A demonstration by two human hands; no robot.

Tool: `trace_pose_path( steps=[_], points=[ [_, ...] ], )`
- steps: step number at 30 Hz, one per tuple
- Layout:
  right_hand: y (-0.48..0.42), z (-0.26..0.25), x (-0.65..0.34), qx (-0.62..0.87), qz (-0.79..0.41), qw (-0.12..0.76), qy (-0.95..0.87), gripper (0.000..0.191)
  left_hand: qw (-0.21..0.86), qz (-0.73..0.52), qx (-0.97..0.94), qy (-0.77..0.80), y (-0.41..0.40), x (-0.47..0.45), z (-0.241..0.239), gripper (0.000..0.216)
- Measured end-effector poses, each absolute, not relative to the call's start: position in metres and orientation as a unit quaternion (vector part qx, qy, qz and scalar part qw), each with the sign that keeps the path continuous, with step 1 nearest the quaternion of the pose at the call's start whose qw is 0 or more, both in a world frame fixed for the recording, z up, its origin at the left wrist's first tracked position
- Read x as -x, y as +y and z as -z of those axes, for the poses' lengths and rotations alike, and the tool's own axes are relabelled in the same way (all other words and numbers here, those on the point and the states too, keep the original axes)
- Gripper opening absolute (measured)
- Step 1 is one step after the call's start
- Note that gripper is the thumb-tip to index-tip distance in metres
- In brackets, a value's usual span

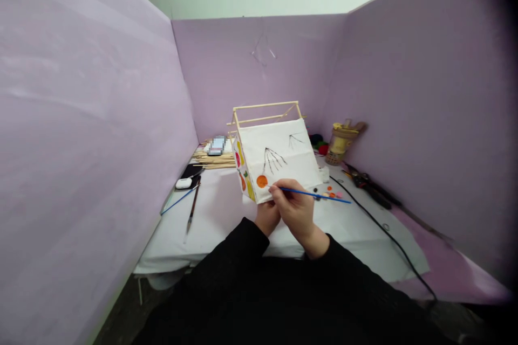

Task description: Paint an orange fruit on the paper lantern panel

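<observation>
A stick frame covered with white paper (291, 159), box-shaped like a lantern, is tilted up in front of me. Its facing panel bears thin dark branching lines and an orange painted disc (261, 180); colourful fruit shapes cover its left side. From below, my left hand (267, 216) holds the frame's lower edge, its fingers mostly hidden behind the panel and my other hand. A thin blue paintbrush (324, 195) is pinched in my right hand (297, 207), with its tip at the orange disc and its handle pointing right.
On the left lie a phone (217, 145), a bundle of thin sticks (214, 160), a white earbud case (184, 184), another blue brush (177, 202) and a dark-handled brush (194, 206). To the right are paint blobs (330, 194), a tool-filled cup (339, 143), pliers (370, 188) and a black cable (380, 226).
</observation>
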State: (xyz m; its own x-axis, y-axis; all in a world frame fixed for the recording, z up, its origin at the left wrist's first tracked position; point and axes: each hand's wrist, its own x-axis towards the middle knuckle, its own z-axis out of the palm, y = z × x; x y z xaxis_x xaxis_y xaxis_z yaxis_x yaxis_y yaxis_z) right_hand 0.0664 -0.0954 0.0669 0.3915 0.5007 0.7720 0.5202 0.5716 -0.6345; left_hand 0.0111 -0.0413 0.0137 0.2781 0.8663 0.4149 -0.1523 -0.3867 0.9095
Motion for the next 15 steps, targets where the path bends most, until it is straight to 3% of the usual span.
trace_pose_path(
  steps=[15],
  points=[
    [-0.0930,-0.0667,-0.0672,0.500,-0.006,0.659,-0.562,0.007,0.509,-0.566,-0.603,0.238,-0.0428,-0.0107,-0.0149,0.010]
  ],
)
